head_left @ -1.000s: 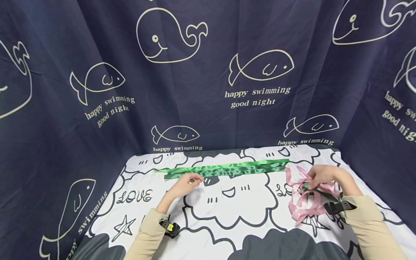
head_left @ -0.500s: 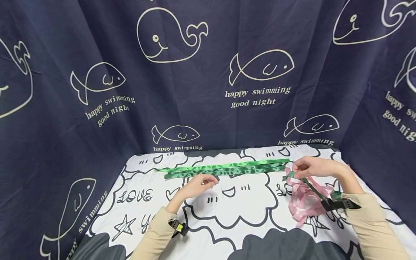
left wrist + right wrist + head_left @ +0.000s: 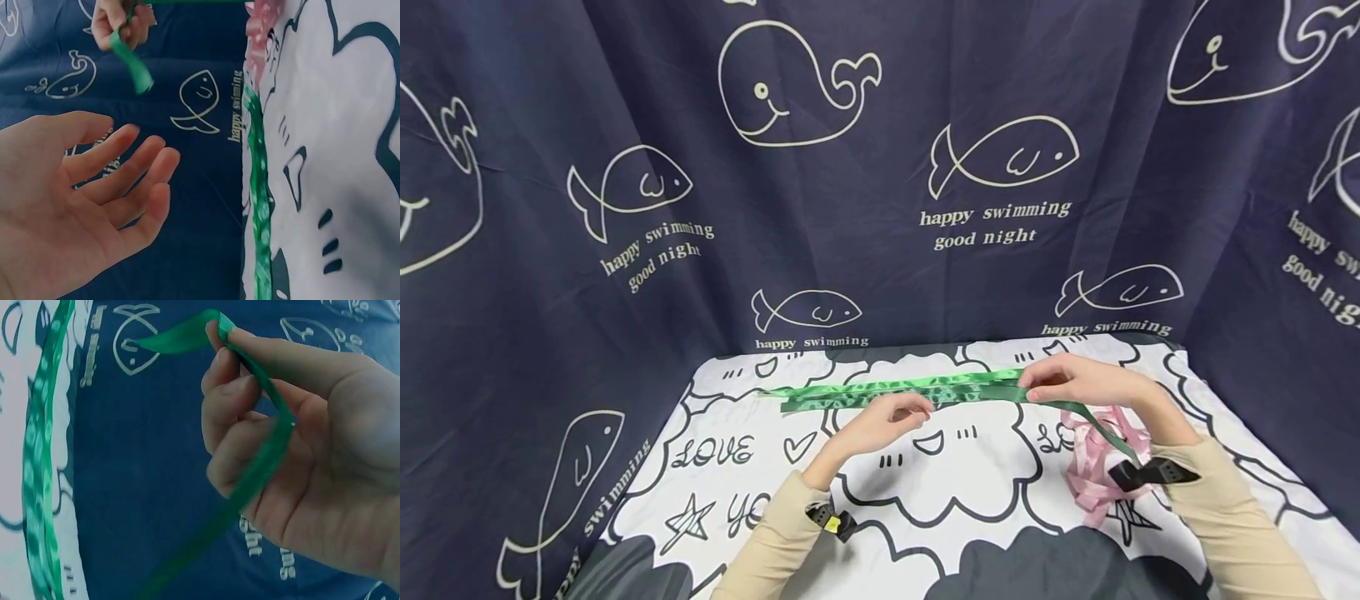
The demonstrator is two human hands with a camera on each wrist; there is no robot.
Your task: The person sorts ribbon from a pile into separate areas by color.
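Observation:
My right hand [image 3: 1071, 379] pinches a dark green satin ribbon [image 3: 250, 487] between thumb and fingers. One short end sticks out past the fingertips, and the long tail hangs back across the palm toward the wrist. My left hand [image 3: 94, 200] is held up with relaxed, spread fingers and holds nothing. On the table, several green ribbons [image 3: 857, 395], lighter and darker, lie side by side along the far part, just beyond the left hand. In the head view the right hand overlaps their right end. A loose heap of pink ribbon [image 3: 1097, 479] lies below the right forearm.
A white cloth [image 3: 955, 475] printed with black cloud faces and lettering covers the table. Behind it and at both sides hangs a navy curtain [image 3: 880, 208] with whales and fish. Each wrist wears a black strap [image 3: 1153, 473].
My right hand has lifted the green ribbon from the pink heap and carried it left to the row of green ribbons. My left hand has moved right, staying empty.

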